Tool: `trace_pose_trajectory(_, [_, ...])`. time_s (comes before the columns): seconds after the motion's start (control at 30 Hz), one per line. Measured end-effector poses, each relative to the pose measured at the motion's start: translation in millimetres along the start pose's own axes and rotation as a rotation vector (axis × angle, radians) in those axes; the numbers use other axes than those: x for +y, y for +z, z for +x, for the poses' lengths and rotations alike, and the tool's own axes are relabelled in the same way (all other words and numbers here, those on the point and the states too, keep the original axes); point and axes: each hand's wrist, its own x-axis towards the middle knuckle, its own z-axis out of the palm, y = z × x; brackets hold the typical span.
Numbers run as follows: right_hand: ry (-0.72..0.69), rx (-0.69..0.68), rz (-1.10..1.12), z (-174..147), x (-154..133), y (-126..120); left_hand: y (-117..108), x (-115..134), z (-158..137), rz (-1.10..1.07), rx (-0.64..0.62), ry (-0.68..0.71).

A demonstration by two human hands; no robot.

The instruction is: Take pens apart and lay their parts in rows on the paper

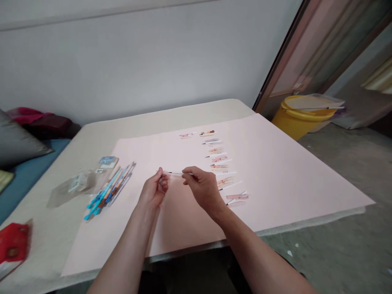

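Note:
Above a pale pink sheet [275,171] on the table, my right hand [202,188] pinches a thin white pen refill [179,173] with a dark tip pointing left. My left hand [155,190] is closed around a clear pen barrel [161,174], its fingertips just left of the refill's tip. To the right of my hands lies a column of several clear pen parts and white refills [220,163]. A bundle of blue and orange pens [110,188] lies to the left.
A clear plastic packet [73,185] and a small blue card [108,161] lie left of the pens. A red box [12,245] sits at the table's near left corner. Cushions [21,139] are at far left, and a yellow bucket [298,118] stands beyond the right edge.

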Motion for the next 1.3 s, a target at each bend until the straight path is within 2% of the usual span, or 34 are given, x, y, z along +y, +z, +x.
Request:
trace_pose_trajectory(0.37, [-0.016, -0.003, -0.039, 0.1, -1.9, 1.4, 0.9, -1.3, -0.2, 0.001, -0.084, 0.000])
trace_pose_trajectory(0.57, [-0.008, -0.008, -0.034, -1.1, -3.7, 2.2, 4.3, -1.2, -3.4, 0.009, -0.083, -0.004])
trace_pose_trajectory(0.83, [0.061, -0.049, -0.111, 0.7, -3.3, 0.8, 11.5, 2.8, -11.5, -0.001, -0.054, 0.148])
trace_pose_trajectory(1.13, [0.060, -0.110, -0.126, 0.8, -5.1, -0.1, 18.9, 2.1, -20.4, 0.110, -0.093, 0.228])
trace_pose_trajectory(1.3, [0.113, -0.181, -0.138, 2.0, -1.5, 2.2, 25.3, -2.1, -27.3, 0.206, -0.121, 0.306])
